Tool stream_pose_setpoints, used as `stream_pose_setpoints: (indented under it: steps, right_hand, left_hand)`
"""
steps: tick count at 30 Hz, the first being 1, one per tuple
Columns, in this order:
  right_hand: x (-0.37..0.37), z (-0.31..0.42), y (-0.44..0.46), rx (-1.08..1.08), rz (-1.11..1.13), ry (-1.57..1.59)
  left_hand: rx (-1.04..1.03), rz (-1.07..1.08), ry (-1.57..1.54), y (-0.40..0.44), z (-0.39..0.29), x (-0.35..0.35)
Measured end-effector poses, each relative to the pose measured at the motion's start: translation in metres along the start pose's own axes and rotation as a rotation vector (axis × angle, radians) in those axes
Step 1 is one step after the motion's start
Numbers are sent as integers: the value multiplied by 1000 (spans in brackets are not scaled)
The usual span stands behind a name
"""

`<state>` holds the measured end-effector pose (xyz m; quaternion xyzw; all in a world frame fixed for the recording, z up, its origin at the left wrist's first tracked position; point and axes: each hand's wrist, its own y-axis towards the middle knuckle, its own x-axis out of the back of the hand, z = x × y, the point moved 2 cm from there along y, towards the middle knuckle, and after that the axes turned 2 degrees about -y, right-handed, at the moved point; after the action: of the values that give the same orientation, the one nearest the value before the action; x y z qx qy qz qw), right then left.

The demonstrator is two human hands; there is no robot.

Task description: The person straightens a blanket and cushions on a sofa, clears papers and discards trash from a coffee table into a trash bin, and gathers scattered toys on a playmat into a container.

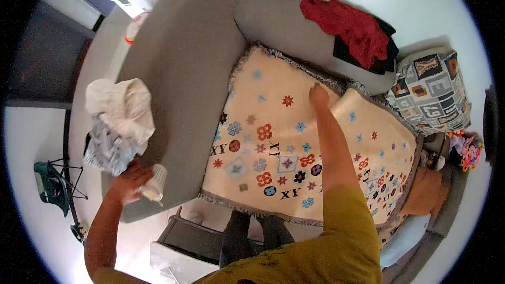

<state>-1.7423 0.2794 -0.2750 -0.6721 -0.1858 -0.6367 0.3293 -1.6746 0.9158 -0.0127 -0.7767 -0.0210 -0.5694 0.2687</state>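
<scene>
A cream blanket (273,105) with coloured flowers, letters and a fringed edge lies spread over the grey sofa. On its upper part rests my right hand (318,95), its fingers curled against the cloth; whether they pinch it is too small to tell. At the left, my left hand (130,181) is closed around the lower end of a bundle of cloth. The bundle has a grey, crumpled part (111,144) and a cream part (123,106) above it, over the sofa's left edge. A white piece (155,181) sticks out beside that hand.
Dark red cloth (350,29) lies over black cloth on the sofa's back. A patterned cushion (431,92) stands at the right, near colourful small items (467,151). A grey stool-like piece (194,239) is near my legs. A green folding item (51,186) stands far left.
</scene>
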Motion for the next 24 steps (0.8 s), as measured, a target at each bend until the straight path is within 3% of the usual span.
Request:
stream_pose_setpoints:
  steps: [4,6,9,12,17,20,22,23,24]
  right_hand:
    - [-34,23,59,-37,14,-54]
    - [-50,33,82,-18,61,-116]
    - [-30,53,83,54,-62,-61]
    - [-31,82,106,243,-349,86]
    - [-13,124,72,281,-407,358]
    - [11,129,-6,65,-196,591]
    - [-34,112,-67,193,-281,744]
    - [-38,103,-118,253,-145,736]
    - [-75,80,-161,91,296,599]
  left_hand:
    - [-33,23,-93,8,-1,14]
    - [-64,-97,-81,13,3,1]
    - [-73,-179,-31,18,2,5]
    - [-88,-231,2,15,1,1]
    - [-71,-136,-18,4,3,-1]
    - [-79,-90,0,1,6,-4]
    - [-75,-34,42,-4,5,5]
    - [-91,-22,17,-5,7,0]
    - [-92,-24,16,-5,6,4]
